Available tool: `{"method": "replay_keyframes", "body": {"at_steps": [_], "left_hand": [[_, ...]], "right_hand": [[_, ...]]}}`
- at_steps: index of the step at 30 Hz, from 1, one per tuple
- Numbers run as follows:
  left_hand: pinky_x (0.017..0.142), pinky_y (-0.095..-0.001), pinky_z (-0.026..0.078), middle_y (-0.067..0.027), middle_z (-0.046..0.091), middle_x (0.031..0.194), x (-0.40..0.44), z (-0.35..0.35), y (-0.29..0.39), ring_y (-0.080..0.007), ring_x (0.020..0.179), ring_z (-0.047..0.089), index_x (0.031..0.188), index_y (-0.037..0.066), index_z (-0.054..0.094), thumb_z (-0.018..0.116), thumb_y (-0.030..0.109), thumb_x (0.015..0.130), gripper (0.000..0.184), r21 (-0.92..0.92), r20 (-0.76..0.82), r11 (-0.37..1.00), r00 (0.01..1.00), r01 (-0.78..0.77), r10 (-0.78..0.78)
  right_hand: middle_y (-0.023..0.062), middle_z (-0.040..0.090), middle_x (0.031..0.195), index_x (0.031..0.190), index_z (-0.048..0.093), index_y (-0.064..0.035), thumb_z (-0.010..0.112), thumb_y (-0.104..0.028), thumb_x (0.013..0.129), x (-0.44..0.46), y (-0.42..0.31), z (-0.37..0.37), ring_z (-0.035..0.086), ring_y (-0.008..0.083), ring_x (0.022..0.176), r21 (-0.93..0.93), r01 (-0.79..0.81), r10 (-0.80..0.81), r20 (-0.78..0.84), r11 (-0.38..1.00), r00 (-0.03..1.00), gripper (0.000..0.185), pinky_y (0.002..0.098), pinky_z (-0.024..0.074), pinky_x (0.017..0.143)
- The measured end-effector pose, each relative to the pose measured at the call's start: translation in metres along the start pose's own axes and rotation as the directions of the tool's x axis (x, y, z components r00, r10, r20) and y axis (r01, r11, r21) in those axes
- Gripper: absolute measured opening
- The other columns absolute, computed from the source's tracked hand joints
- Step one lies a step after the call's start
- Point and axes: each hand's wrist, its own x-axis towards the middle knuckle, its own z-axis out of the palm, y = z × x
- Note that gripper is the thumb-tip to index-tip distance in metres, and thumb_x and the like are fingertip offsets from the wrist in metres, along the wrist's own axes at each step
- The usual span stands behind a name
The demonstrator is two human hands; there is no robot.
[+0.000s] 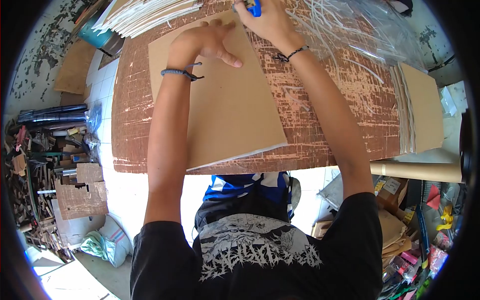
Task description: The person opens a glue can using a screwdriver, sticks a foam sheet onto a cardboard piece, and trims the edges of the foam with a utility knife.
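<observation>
A large brown cardboard sheet [225,110] with a pale cut edge lies at a slant on the worn brown tabletop. My left hand [212,41] is spread flat on its far part, thumb stretched to the right. At the sheet's far right corner, my right hand [269,22] is closed round a blue cutter knife [255,8]. Most of the knife is hidden by the fingers and the frame's top edge, and its blade does not show clearly.
A stack of cardboard sheets [150,17] lies at the far left. White trimmed strips [325,22] and clear plastic [385,37] cover the far right. More cardboard [420,107] stands stacked at the right edge. Scrap piles [42,170] flank the table [130,100].
</observation>
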Motion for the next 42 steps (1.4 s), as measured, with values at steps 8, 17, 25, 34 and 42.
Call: {"method": "replay_keyframes", "body": {"at_steps": [8, 17, 25, 34, 42], "left_hand": [[0.111, -0.0501, 0.045, -0.0169, 0.048, 0.153, 0.009, -0.011, 0.011, -0.0393, 0.138, 0.050, 0.160, 0.012, 0.030, 0.092, 0.066, 0.052, 0.135, 0.020, 0.074, 0.997, 0.995, 0.069, -0.071], [0.106, -0.0495, 0.048, -0.0148, 0.058, 0.144, 0.023, -0.005, -0.002, -0.0381, 0.131, 0.056, 0.159, 0.013, 0.033, 0.090, 0.071, 0.049, 0.136, 0.018, 0.054, 1.000, 0.998, 0.014, -0.015], [0.111, -0.0522, 0.043, -0.0216, 0.040, 0.157, 0.018, -0.001, 0.002, -0.0454, 0.140, 0.044, 0.159, 0.010, 0.031, 0.093, 0.065, 0.048, 0.138, -0.024, 0.052, 0.999, 0.998, 0.031, -0.030], [0.114, -0.0585, 0.039, -0.0209, 0.020, 0.166, 0.013, 0.002, 0.008, -0.0457, 0.151, 0.024, 0.161, 0.018, 0.025, 0.094, 0.059, 0.049, 0.139, -0.101, 0.098, 0.989, 0.990, 0.108, -0.099], [0.115, -0.0589, 0.037, -0.0190, 0.015, 0.168, 0.006, -0.002, 0.006, -0.0431, 0.153, 0.019, 0.163, 0.020, 0.022, 0.092, 0.062, 0.051, 0.138, -0.142, 0.134, 0.983, 0.986, 0.119, -0.100]], "right_hand": [[0.0223, 0.058, 0.067, 0.091, 0.062, -0.0019, 0.065, -0.017, 0.088, 0.000, -0.005, -0.005, 0.060, 0.0421, 0.061, 0.112, -0.130, 0.116, 0.120, 0.985, 0.986, 0.015, 0.0457, 0.0462, 0.056], [0.0238, 0.063, 0.072, 0.097, 0.064, -0.0043, 0.068, -0.019, 0.088, -0.011, -0.014, -0.013, 0.065, 0.0420, 0.067, 0.087, -0.155, 0.144, 0.116, 0.984, 0.983, 0.017, 0.0460, 0.0501, 0.058], [0.0241, 0.062, 0.067, 0.093, 0.064, -0.0036, 0.067, -0.020, 0.086, -0.012, -0.024, -0.015, 0.064, 0.0452, 0.068, 0.139, -0.255, 0.240, 0.117, 0.957, 0.964, 0.018, 0.0485, 0.0535, 0.062], [0.0205, 0.061, 0.062, 0.093, 0.060, -0.0056, 0.067, -0.015, 0.087, -0.011, -0.024, -0.022, 0.064, 0.0432, 0.061, 0.152, -0.267, 0.249, 0.131, 0.952, 0.960, 0.013, 0.0485, 0.0518, 0.057], [0.0197, 0.062, 0.062, 0.089, 0.060, -0.0018, 0.064, -0.013, 0.088, -0.017, -0.035, -0.024, 0.064, 0.0414, 0.058, 0.125, -0.266, 0.244, 0.167, 0.956, 0.955, 0.012, 0.0474, 0.0521, 0.055]]}}
